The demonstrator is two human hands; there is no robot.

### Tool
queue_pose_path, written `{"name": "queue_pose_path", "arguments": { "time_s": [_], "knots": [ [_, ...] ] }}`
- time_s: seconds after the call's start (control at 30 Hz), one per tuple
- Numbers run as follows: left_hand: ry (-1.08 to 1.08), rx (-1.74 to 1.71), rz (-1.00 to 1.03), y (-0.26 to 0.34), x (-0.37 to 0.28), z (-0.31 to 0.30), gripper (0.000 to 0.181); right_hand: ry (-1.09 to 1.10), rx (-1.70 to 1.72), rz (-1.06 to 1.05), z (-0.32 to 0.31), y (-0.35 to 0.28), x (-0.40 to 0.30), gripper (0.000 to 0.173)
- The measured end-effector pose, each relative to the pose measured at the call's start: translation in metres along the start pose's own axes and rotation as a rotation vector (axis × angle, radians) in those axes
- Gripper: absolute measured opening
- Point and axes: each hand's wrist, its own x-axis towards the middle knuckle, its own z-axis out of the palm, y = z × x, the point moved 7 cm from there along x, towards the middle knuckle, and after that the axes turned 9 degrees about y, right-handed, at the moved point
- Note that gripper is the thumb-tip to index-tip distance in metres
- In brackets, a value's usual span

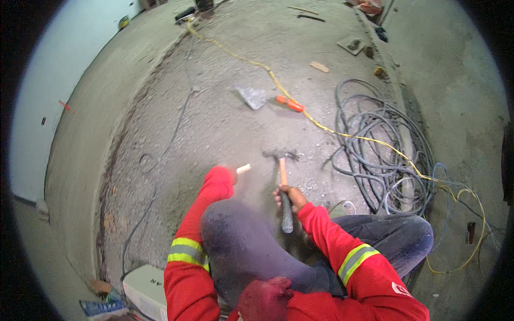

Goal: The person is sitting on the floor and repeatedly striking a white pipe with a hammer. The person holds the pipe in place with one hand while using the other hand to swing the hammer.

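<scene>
In the head view my right hand (295, 198) is wrapped around the handle of a claw hammer (283, 170). The hammer has an orange-brown shaft, a dark grip and a blurred metal head that points away from me, over the dusty floor. My left hand (234, 176) is mostly covered by the red sleeve cuff and my knee. A small pale stick-like piece (243, 168) shows just beyond that hand; whether the fingers hold it is hidden.
Coiled grey cable (361, 152) lies at the right, crossed by a yellow cord (249, 61) with an orange connector (290, 103). Beyond are a clear plastic piece (252, 96) and a wood scrap (319, 66). A pale box (146, 287) stands lower left; a wall (52, 72) runs along the left.
</scene>
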Motion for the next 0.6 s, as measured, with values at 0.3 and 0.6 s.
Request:
{"name": "queue_pose_path", "arguments": {
  "time_s": [0.3, 0.6],
  "knots": [
    [-0.036, 0.094, 0.039, 0.004, 0.021, 0.009, 0.027, 0.016, 0.025, 0.051, 0.0, -0.001, -0.005, 0.019],
    [-0.113, 0.162, 0.027, 0.015, 0.013, 0.008, 0.03, -0.007, -0.001, 0.025, 0.005, -0.007, -0.007, 0.019]
  ]
}}
